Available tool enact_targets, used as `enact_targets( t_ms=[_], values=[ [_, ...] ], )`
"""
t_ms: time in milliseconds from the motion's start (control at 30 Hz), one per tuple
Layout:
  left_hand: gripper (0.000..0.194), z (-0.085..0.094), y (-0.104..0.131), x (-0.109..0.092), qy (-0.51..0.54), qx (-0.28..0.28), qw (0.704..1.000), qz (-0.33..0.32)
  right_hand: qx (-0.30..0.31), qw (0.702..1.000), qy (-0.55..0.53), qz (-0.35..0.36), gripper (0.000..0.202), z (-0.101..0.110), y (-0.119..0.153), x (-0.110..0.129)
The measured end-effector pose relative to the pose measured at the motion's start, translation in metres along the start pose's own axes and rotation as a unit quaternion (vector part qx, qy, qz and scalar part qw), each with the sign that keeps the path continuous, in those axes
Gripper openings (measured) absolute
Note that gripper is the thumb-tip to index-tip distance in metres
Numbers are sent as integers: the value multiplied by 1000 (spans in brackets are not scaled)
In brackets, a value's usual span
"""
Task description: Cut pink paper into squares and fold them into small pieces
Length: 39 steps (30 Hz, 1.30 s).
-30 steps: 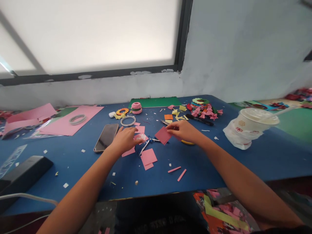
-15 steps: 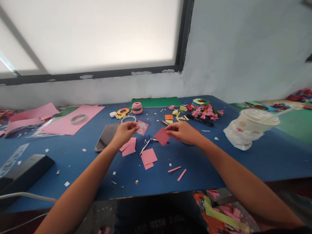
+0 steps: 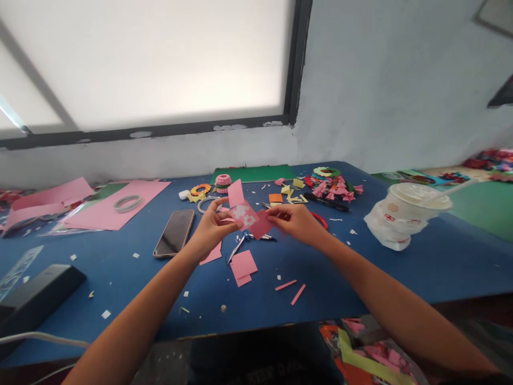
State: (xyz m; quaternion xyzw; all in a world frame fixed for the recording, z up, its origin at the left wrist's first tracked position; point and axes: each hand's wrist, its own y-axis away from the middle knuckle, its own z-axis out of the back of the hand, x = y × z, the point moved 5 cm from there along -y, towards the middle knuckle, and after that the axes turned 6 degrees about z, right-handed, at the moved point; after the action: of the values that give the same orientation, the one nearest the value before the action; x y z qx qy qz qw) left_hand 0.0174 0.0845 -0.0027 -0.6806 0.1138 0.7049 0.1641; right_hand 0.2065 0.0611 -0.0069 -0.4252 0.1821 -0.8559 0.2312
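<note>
My left hand (image 3: 214, 227) is closed on a pink paper piece (image 3: 243, 215) that bears a white pattern; a plain pink flap (image 3: 235, 193) stands up above it. Between the fingers of my right hand (image 3: 290, 220) is a darker pink square (image 3: 260, 224), whose left corner meets or overlaps the patterned piece. Under the hands, scissors (image 3: 236, 249) lie partly hidden on the blue table (image 3: 320, 278). Pink squares (image 3: 243, 265) rest just in front of them, and two thin pink strips (image 3: 298, 294) are to the right.
A phone (image 3: 175, 233) and a tape roll (image 3: 127, 203) on pink sheets are at left. Paper ornaments (image 3: 334, 184) and a black marker (image 3: 326, 201) lie at back right. A lidded cup (image 3: 412, 206) stands at right; a black object (image 3: 40, 297) is at front left.
My hands have come closer together, bringing the patterned piece beside the darker square. The pink flap now stands upright above my left fingers. The view has shifted slightly.
</note>
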Motion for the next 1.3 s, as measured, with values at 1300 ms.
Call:
enact_targets(
  t_ms=[1300],
  values=[
    [34,39,-2,-5,-156,-252,950,-99,29,968,-242,-51,20,-10,6,15]
  ],
)
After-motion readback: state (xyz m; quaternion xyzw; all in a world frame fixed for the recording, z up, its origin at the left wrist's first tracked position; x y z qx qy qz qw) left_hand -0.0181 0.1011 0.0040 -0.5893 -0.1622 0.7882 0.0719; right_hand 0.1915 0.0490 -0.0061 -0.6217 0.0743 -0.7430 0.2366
